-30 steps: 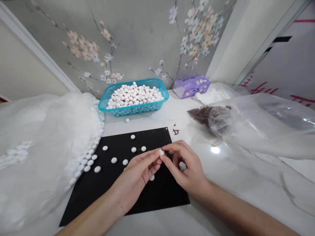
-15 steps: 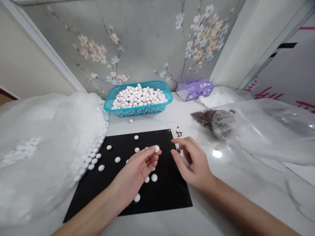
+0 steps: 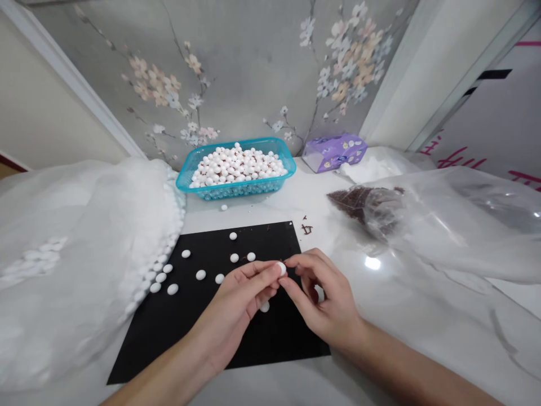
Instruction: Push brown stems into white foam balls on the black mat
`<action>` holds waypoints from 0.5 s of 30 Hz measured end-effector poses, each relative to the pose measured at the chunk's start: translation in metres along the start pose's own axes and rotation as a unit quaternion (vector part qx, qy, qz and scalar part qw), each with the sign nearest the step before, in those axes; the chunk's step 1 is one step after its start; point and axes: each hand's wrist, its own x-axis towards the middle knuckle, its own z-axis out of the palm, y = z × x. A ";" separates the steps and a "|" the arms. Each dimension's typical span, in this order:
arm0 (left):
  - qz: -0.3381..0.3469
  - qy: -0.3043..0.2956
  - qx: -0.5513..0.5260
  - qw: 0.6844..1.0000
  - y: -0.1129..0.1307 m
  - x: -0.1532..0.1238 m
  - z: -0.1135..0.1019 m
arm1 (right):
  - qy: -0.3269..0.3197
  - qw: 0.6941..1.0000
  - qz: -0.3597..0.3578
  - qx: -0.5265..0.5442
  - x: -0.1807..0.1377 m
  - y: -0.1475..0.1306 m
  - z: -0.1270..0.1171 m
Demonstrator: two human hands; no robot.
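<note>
Between thumb and fingers, my left hand pinches a small white ball above the black mat. My right hand meets it from the right, with thumb and index fingertips at the ball's edge. A tiny dark bit shows by that index fingertip, too small to make out. Something white shows inside the curl of the right hand; I cannot tell whether it is held. Several loose white balls lie on the mat, one partly hidden below my left hand.
Behind the mat stands a blue basket heaped with white balls and brown bits. A large clear bag of white balls bulges at left. On the right lie a plastic bag of brown pieces, loose brown bits and a purple tissue pack.
My left hand has moved slightly right with the white ball. My right hand has come in from the right, its fingertips now at the ball. More balls on the mat are uncovered.
</note>
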 end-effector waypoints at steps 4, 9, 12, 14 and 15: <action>0.004 0.000 0.017 1.000 0.000 0.000 0.001 | 0.012 1.000 0.016 0.024 0.000 -0.001 0.000; 0.013 0.003 0.058 0.998 -0.001 -0.001 0.002 | 0.016 1.000 0.000 0.004 0.001 -0.003 0.001; 0.014 0.006 0.081 0.997 0.000 0.000 0.001 | 0.005 1.000 -0.010 -0.017 0.001 -0.004 0.000; 0.003 0.003 0.113 0.994 0.005 0.003 -0.003 | -0.018 0.999 -0.023 -0.030 0.003 -0.002 -0.004; -0.002 -0.001 0.139 0.990 0.010 0.005 -0.005 | -0.033 0.998 -0.030 -0.036 0.004 0.000 -0.006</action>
